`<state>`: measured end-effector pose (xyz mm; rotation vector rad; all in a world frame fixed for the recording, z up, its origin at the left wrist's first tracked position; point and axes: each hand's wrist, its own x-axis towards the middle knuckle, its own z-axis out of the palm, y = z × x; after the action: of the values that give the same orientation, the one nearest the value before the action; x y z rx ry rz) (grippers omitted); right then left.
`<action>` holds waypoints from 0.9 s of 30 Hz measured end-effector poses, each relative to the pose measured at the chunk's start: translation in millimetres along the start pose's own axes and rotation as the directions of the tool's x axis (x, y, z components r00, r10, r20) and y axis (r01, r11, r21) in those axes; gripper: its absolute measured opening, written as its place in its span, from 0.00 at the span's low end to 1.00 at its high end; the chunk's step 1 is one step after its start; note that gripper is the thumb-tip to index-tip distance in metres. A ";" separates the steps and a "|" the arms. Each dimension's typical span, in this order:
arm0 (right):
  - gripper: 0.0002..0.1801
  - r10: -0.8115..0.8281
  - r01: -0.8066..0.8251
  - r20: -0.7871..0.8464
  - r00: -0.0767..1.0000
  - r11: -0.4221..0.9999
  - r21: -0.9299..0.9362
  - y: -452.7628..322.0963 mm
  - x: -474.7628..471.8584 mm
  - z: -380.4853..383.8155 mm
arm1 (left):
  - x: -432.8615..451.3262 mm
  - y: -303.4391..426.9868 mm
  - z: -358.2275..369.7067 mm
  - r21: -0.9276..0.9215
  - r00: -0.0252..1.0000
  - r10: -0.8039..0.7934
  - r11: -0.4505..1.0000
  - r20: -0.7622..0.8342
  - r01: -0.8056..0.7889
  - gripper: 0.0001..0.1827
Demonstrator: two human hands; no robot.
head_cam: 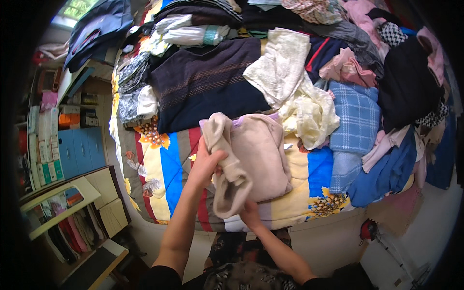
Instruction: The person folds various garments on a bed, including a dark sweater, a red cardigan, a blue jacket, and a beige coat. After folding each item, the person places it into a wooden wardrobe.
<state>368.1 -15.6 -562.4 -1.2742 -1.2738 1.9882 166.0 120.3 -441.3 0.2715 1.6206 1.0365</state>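
A beige long-sleeved top (259,159) with a lilac collar edge lies partly folded on the striped, flowered quilt (170,181) before me. My left hand (207,161) grips one of its sleeves, which is raised and bent in a loop over the body of the top. At the lower end of that loop, my right hand (251,214) holds the cuff end; its fingertips are hidden by the cloth. Just beyond the top lies a dark folded knit sweater (214,79). Cream cloths (279,69) are beside the sweater.
To the right are a blue plaid folded garment (353,116), a black garment (406,83) and blue clothing (388,174). Striped folded cloths (195,34) lie at the back. Left of the bed stands a shelf unit with blue drawers (81,148) and hanging clothes (78,232).
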 end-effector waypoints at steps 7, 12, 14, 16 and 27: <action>0.11 0.481 -0.299 -0.046 0.876 0.615 0.730 26.2 7.5 -47.4 | 89.4 -65.2 109.3 0.390 0.985 0.162 0.904 0.066 -0.174 0.47; 0.16 0.585 -0.515 0.110 0.803 0.589 0.622 39.8 3.9 -82.4 | 113.3 -65.5 121.6 0.236 0.935 -0.043 0.971 0.352 -0.044 0.39; 0.20 0.458 -0.359 -0.171 0.872 0.837 0.412 14.0 -20.0 -83.4 | 121.8 -76.8 66.7 0.509 0.898 0.394 0.742 0.194 -0.436 0.29; 0.25 0.254 -0.215 -0.475 0.842 0.967 0.136 -7.0 -27.0 -105.9 | 116.8 -77.4 29.7 0.792 0.750 0.657 0.495 -0.073 -0.356 0.32; 0.31 0.357 -0.258 -0.109 0.928 0.824 0.504 -60.7 38.4 -72.3 | 74.8 -58.3 -9.8 -0.281 0.992 -0.069 0.955 0.107 0.097 0.29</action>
<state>407.5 75.0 -537.2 -1.4350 -0.4395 2.1420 151.9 130.5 -535.0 0.0566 1.3640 1.1589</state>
